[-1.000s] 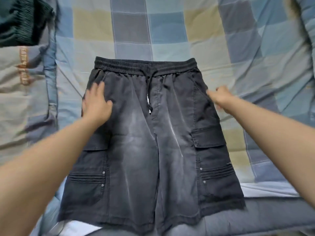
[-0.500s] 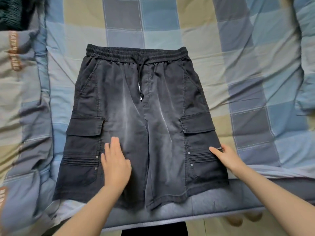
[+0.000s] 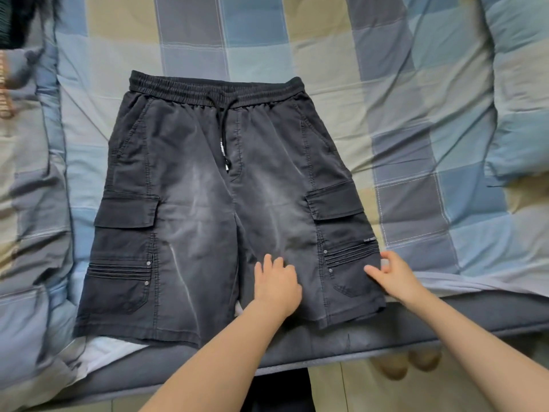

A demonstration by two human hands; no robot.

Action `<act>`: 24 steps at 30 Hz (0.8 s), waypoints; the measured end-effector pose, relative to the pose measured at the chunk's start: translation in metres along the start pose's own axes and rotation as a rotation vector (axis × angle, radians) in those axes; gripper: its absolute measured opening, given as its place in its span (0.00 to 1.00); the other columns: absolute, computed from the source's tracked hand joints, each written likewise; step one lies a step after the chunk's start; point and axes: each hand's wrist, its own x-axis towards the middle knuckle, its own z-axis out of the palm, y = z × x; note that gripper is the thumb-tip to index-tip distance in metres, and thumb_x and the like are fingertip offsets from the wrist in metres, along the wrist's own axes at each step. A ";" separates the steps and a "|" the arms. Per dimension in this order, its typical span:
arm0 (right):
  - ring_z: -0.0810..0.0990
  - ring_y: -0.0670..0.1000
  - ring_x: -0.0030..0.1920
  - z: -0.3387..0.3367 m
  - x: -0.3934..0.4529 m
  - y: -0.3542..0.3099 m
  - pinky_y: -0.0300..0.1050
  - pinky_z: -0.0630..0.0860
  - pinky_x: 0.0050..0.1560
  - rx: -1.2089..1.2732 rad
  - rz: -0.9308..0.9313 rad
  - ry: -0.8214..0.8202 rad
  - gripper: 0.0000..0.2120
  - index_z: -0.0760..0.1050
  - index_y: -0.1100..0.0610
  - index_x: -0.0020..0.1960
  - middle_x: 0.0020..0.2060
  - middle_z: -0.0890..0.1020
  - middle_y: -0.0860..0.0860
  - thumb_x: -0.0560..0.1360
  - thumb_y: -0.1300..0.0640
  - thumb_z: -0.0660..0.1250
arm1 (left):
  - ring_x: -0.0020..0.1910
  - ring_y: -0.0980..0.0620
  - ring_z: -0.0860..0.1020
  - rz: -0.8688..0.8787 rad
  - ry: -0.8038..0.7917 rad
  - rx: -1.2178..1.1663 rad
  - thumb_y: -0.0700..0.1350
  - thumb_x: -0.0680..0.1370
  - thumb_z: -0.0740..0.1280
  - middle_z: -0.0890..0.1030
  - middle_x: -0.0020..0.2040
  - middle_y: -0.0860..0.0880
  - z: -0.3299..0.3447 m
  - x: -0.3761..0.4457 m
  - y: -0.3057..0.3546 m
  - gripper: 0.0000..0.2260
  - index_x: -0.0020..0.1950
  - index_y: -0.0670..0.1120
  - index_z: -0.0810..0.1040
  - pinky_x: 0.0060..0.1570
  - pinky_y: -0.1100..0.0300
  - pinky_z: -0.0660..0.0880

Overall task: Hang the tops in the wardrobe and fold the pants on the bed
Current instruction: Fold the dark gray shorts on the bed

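Pinching the outer edge of the right leg, your right hand [image 3: 393,278] has the shorts [image 3: 219,203] by thumb and fingers; your left hand [image 3: 274,282] presses flat near the crotch seam. Laid face-up on the checked quilt [image 3: 416,84] at the bed edge, the shorts look ready for halving: keep the centre pinned, carry the right leg across, match hems.

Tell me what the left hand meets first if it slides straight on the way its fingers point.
The left hand points up the shorts, so it likely runs over bare fabric by the crotch seam first, then the drawstring tip. Nothing else seems to lie in that line.
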 end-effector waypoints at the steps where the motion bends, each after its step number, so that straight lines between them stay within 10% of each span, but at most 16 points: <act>1: 0.79 0.60 0.51 0.005 -0.008 -0.006 0.52 0.75 0.54 0.023 -0.048 -0.020 0.21 0.68 0.59 0.65 0.49 0.80 0.61 0.75 0.57 0.69 | 0.72 0.43 0.64 0.036 0.044 -0.144 0.49 0.81 0.57 0.71 0.71 0.45 -0.005 0.000 0.009 0.18 0.69 0.46 0.73 0.71 0.48 0.62; 7: 0.68 0.41 0.28 0.033 -0.075 -0.046 0.35 0.68 0.35 0.089 -0.479 -0.255 0.20 0.70 0.51 0.63 0.31 0.69 0.46 0.74 0.65 0.67 | 0.43 0.55 0.79 -0.097 -0.005 -1.335 0.55 0.78 0.67 0.82 0.41 0.56 -0.036 0.004 0.040 0.07 0.44 0.54 0.82 0.48 0.56 0.76; 10: 0.72 0.42 0.32 0.023 -0.077 -0.070 0.35 0.70 0.38 0.063 -0.477 -0.379 0.14 0.77 0.48 0.51 0.32 0.76 0.46 0.74 0.67 0.66 | 0.39 0.50 0.78 -0.168 0.144 -1.134 0.43 0.76 0.67 0.81 0.35 0.51 -0.035 0.007 0.024 0.07 0.38 0.48 0.80 0.43 0.54 0.74; 13: 0.73 0.48 0.33 0.004 -0.047 -0.107 0.40 0.70 0.35 0.181 -0.363 -0.174 0.12 0.79 0.53 0.41 0.31 0.77 0.50 0.77 0.66 0.62 | 0.45 0.47 0.79 -0.159 0.134 -1.063 0.41 0.77 0.65 0.82 0.40 0.49 -0.032 0.003 0.007 0.07 0.41 0.47 0.79 0.47 0.54 0.76; 24: 0.81 0.54 0.46 0.013 0.097 -0.288 0.48 0.81 0.40 0.412 -0.088 0.041 0.19 0.72 0.58 0.58 0.49 0.80 0.54 0.78 0.44 0.60 | 0.50 0.54 0.80 -0.003 0.073 -1.031 0.44 0.80 0.63 0.84 0.49 0.54 -0.031 -0.011 -0.031 0.07 0.53 0.51 0.81 0.55 0.54 0.77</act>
